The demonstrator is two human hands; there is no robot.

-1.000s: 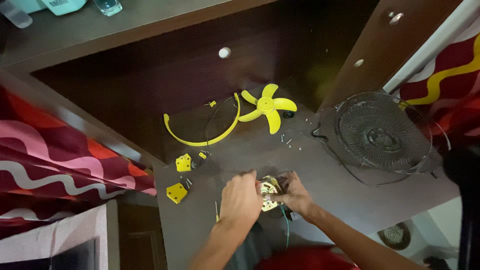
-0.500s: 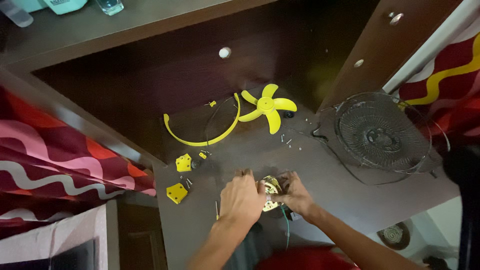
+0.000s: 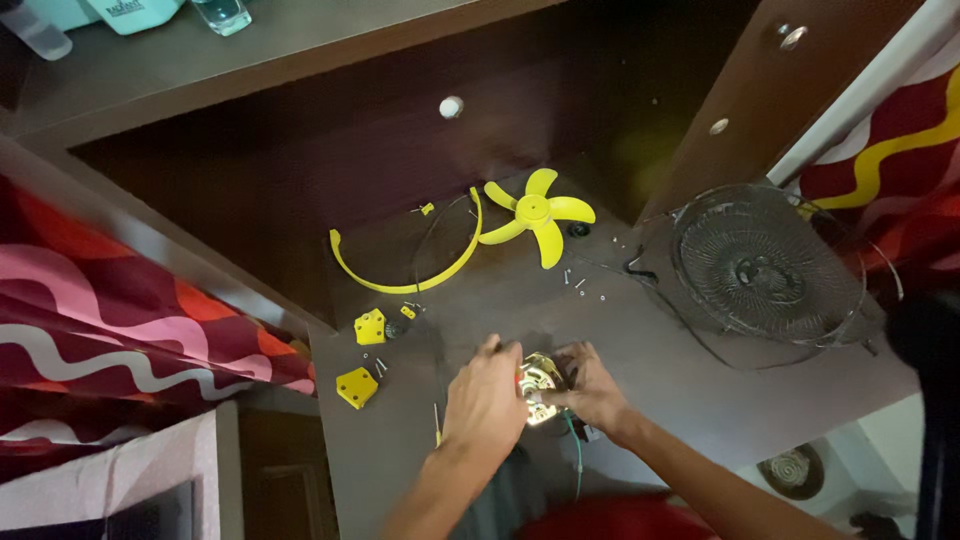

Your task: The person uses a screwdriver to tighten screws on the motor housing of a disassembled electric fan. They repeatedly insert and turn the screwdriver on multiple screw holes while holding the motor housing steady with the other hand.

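Low in the frame, left hand (image 3: 487,400) and right hand (image 3: 592,390) clamp the fan motor (image 3: 541,385) between them; probably dense, rigid metal; best gripped by its casing edges; yellow fan blade (image 3: 538,215) lies above.

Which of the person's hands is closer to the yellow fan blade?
The right hand: it sits almost straight below the fan blade. The left hand is lower left, slightly farther off.

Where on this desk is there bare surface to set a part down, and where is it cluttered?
Bare patches: between the right hand and the wire fan guard; also between the yellow brackets and the left hand. Crowded: loose screws below the yellow fan blade, near the yellow ring.
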